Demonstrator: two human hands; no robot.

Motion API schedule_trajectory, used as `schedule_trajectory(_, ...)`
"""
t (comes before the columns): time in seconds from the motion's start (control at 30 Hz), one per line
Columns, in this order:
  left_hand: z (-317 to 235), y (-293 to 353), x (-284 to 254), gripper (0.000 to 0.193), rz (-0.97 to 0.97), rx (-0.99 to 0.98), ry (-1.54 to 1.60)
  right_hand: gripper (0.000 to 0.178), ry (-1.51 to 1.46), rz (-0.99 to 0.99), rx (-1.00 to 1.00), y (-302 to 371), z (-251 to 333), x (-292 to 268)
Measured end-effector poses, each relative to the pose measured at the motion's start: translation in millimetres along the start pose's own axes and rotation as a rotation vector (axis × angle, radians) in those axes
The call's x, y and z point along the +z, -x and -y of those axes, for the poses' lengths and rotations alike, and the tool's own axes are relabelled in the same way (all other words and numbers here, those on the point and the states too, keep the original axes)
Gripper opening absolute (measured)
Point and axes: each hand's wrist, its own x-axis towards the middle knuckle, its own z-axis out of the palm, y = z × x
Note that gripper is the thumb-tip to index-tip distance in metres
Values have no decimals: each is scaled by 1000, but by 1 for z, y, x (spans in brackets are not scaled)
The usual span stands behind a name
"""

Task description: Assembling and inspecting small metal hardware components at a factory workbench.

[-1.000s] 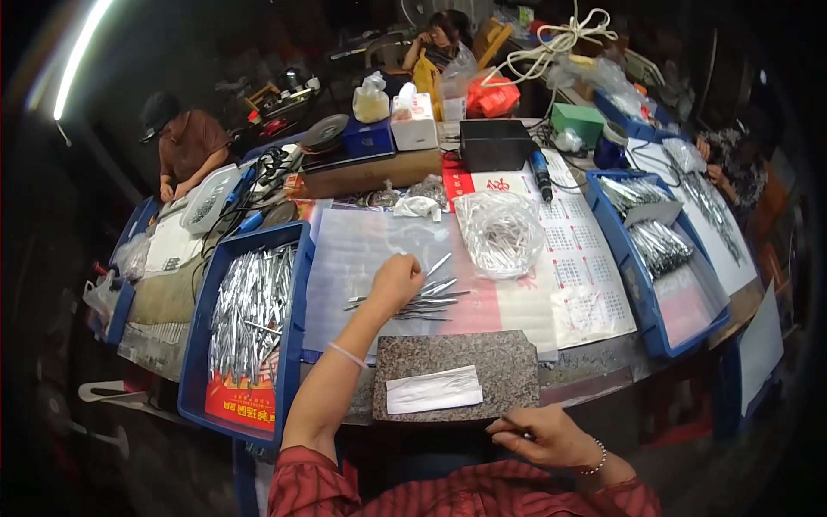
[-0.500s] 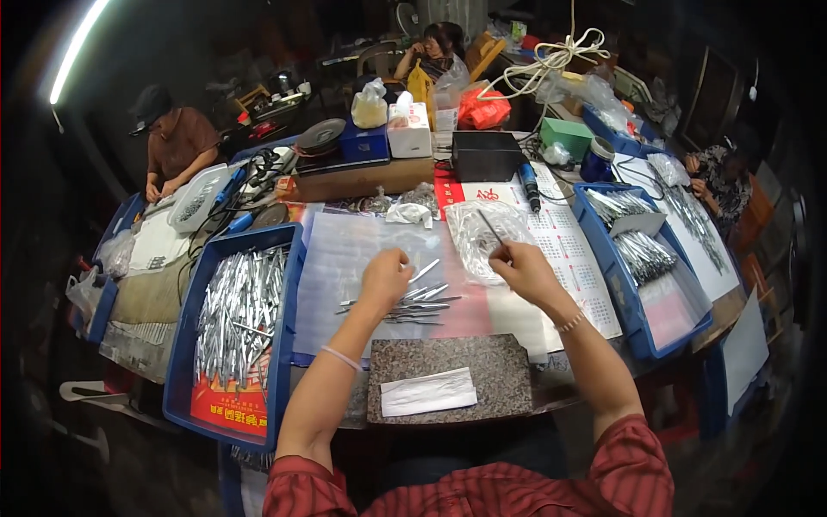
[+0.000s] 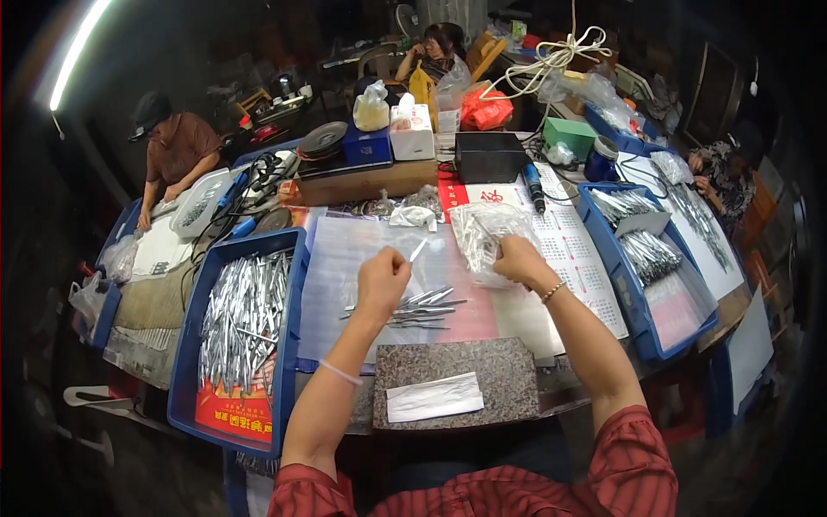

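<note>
My left hand (image 3: 383, 280) is closed on a slim silver metal piece (image 3: 418, 251), whose pointed end sticks up past the fingers. My right hand (image 3: 519, 261) reaches over a clear plastic bag (image 3: 469, 246) of small white pieces. Its fingers are bent around a thin dark rod, partly hidden against the bag. Just right of my left hand, a loose pile of slim metal pieces (image 3: 422, 308) lies on a translucent plastic sheet (image 3: 332, 258). Nearest me is a speckled stone slab (image 3: 508, 379) with a folded white paper (image 3: 435, 397) on it.
A blue tray (image 3: 303, 258) of silver metal pieces stands left; another blue tray (image 3: 624, 302) with bundled pieces stands right. Behind are a black box (image 3: 491, 157), a blue-and-black pen-shaped tool (image 3: 534, 185), a tissue box (image 3: 412, 138) and cables. Several people sit around the table.
My right hand has lowered onto the plastic bag, and the dark rod, held up before, is now mostly hidden. My left hand stays nearly in place, with its metal piece tipped more upright.
</note>
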Motion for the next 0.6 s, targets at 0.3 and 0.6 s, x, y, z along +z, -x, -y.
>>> schedule_trajectory(0.3,-96,109,-86,6,199,-320,758,10,-339,-294,-245,95,14,-55)
schedule_trajectory(0.6,-109,185,-64,22,202,-112,669,9,-639,205,-159,223,56,-51)
